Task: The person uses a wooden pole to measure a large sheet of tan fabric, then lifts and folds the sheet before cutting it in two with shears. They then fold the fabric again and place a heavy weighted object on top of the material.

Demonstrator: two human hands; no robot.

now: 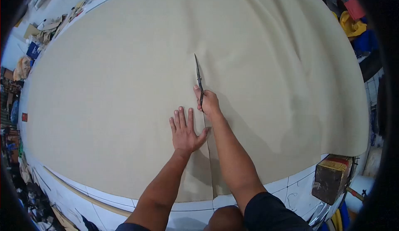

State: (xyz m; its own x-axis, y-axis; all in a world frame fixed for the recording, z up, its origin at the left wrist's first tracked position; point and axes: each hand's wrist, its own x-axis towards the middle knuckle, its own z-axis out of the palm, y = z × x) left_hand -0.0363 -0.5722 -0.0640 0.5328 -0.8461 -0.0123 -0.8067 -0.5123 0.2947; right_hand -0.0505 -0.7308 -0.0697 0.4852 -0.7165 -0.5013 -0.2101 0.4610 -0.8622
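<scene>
Head view, cut line [210, 164]: ran inward from six o'clock.
Left hand [185, 138]: lay flat on the beige sheet [104, 85], grasping nothing; apt for steadying.
Right hand [210, 103]: gripped scissors [199, 77] near centre, tips toward twelve; straightness called for smooth material ahead.

Brown block [328, 184] at lower right, blue box [33, 50] upper left.

White tiled floor [299, 189], beige sheet [116, 85] spread wide, brown block [331, 183], pale strip [79, 190]

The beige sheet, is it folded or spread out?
Spread out: the beige sheet lies broadly over white tiles, with ripples toward the picture's right.
</scene>
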